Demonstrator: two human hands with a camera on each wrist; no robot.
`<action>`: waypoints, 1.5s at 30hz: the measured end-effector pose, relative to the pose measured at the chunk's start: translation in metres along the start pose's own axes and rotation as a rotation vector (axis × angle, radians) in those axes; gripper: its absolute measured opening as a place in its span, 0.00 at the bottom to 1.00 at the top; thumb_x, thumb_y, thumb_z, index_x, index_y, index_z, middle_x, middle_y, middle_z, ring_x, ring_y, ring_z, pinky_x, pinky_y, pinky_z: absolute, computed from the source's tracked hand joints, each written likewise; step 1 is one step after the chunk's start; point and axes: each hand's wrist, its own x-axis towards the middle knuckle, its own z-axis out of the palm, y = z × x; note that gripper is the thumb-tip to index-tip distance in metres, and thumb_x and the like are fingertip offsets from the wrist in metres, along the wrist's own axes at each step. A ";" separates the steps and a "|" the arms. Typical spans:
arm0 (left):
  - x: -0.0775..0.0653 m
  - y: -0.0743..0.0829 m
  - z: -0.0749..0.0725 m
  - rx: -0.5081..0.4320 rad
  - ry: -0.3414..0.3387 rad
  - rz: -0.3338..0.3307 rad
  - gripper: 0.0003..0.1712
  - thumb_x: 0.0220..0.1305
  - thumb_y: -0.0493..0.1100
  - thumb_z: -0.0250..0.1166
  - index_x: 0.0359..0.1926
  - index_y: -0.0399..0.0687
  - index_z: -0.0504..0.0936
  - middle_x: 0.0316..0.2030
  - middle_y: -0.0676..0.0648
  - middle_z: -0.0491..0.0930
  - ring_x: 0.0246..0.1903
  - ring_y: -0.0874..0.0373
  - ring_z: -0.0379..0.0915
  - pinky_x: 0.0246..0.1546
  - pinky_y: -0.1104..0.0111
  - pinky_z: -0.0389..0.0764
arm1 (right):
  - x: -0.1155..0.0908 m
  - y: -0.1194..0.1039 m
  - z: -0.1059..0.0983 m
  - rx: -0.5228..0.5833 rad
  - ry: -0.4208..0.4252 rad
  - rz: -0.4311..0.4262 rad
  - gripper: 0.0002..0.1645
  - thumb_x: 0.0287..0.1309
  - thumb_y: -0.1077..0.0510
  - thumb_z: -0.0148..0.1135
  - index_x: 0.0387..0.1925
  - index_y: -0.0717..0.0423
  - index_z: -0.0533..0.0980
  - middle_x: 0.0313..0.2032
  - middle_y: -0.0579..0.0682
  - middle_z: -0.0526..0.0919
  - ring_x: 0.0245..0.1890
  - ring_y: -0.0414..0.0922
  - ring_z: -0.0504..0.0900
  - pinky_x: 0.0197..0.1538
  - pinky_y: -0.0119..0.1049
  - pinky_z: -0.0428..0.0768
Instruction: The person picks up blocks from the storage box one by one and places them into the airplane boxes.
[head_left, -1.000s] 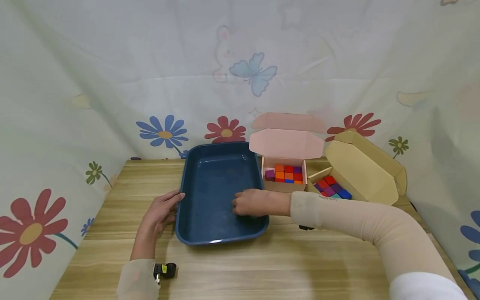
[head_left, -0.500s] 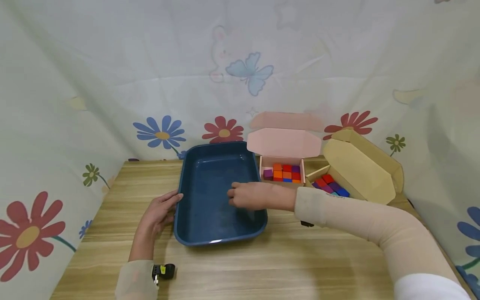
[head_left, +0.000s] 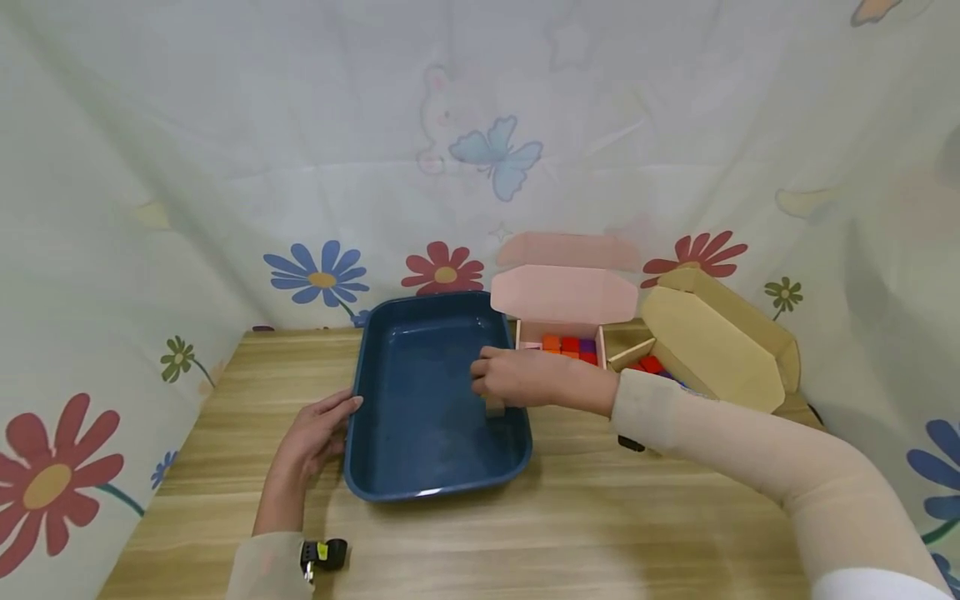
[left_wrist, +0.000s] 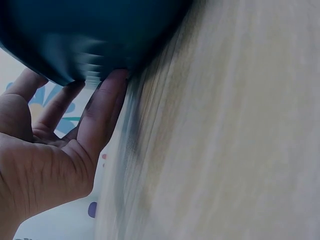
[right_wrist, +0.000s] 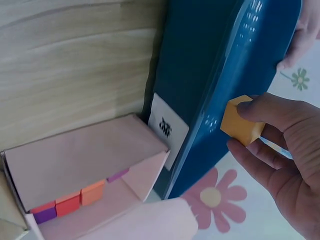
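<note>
My right hand [head_left: 513, 377] is above the right side of the dark blue tray [head_left: 420, 467]. It pinches a yellow-orange cube [right_wrist: 240, 122] between thumb and fingers, which the right wrist view shows well; in the head view its lower part peeks out below the hand. At the tray's left side is my left hand [head_left: 318, 429], its fingertips touching the rim and outer wall. The left wrist view shows those fingers [left_wrist: 102, 110] mostly extended against the wall. Right of the tray, a pink box [head_left: 558, 292] holds red, orange and purple cubes [head_left: 570, 344], partly hidden by my right forearm.
A yellow box [head_left: 712, 342] with its lid up stands at the right, with several red and blue cubes inside, partly behind my right sleeve. The wooden table [head_left: 450, 550] extends in front of the tray. A flower-printed curtain [head_left: 360, 192] hangs behind.
My right hand has lifted from low in the tray and shifted right toward the pink box, with the cube showing beneath it. The left hand keeps its place at the rim.
</note>
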 end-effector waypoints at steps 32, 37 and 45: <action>0.002 -0.003 0.000 -0.002 -0.011 0.007 0.45 0.69 0.57 0.67 0.78 0.45 0.60 0.71 0.33 0.65 0.51 0.55 0.80 0.48 0.56 0.86 | -0.055 0.077 0.019 0.275 0.094 0.262 0.18 0.57 0.72 0.69 0.46 0.52 0.88 0.47 0.54 0.85 0.45 0.51 0.83 0.50 0.38 0.84; 0.001 -0.003 0.000 -0.004 -0.010 0.015 0.45 0.69 0.57 0.67 0.78 0.44 0.60 0.70 0.32 0.67 0.52 0.54 0.81 0.48 0.56 0.86 | -0.060 0.087 0.027 0.294 0.099 0.282 0.18 0.56 0.71 0.69 0.45 0.52 0.88 0.45 0.55 0.84 0.45 0.50 0.82 0.48 0.36 0.84; 0.003 -0.003 -0.001 -0.007 -0.002 0.000 0.45 0.68 0.58 0.68 0.78 0.46 0.61 0.69 0.34 0.68 0.51 0.55 0.80 0.48 0.57 0.86 | -0.050 0.096 0.043 0.344 0.051 0.367 0.15 0.58 0.64 0.74 0.48 0.55 0.86 0.44 0.56 0.83 0.43 0.49 0.81 0.48 0.36 0.84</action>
